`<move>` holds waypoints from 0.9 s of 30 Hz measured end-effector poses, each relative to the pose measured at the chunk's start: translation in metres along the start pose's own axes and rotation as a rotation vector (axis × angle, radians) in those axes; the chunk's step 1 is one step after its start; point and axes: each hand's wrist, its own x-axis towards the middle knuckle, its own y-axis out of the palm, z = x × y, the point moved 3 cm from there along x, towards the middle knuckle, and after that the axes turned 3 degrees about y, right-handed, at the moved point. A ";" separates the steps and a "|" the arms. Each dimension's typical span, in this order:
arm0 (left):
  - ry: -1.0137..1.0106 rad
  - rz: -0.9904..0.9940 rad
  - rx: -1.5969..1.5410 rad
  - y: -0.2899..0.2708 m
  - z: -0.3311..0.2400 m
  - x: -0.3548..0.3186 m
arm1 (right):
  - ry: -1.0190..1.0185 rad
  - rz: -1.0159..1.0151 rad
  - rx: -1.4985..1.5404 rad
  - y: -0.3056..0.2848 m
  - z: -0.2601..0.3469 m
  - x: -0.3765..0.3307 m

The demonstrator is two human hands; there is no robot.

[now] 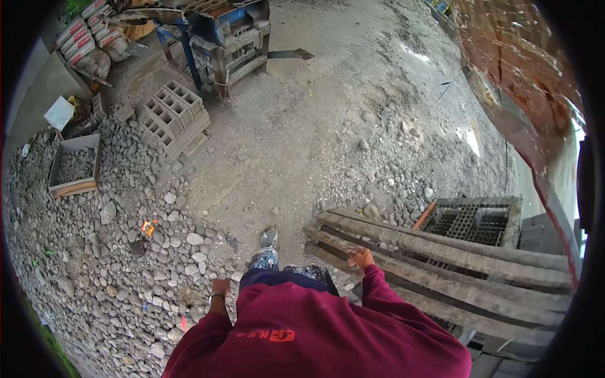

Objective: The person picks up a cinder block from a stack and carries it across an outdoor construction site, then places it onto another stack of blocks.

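Observation:
My left hand hangs low at my side above the gravel, a band round its wrist. From above its fingers are mostly hidden, and no held thing shows. Out to the right, my right hand is over the near end of long grey wooden planks. Its fingers are loosely bent and slightly apart, with nothing seen in them. Whether it touches the wood I cannot tell. My shoes stand where loose stones meet packed ground.
Hollow concrete blocks are stacked ahead left, near a blue-framed machine. A wooden box of gravel lies left, with bags beyond. A metal grate sits behind the planks. Rusty sheet metal hangs at right.

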 end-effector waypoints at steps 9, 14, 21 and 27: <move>1.005 -0.197 0.105 0.059 -0.580 0.042 | 0.530 0.211 -0.037 -0.097 0.024 0.118; 1.005 -0.254 0.385 0.131 -0.797 0.010 | 0.388 -0.039 -0.228 -0.166 0.131 0.193; 0.757 -0.043 0.199 0.185 -0.882 0.004 | 0.241 -0.050 0.103 -0.315 0.411 0.420; 0.487 -0.038 0.268 0.188 -0.967 -0.013 | -0.143 -0.056 0.033 -0.409 0.678 0.614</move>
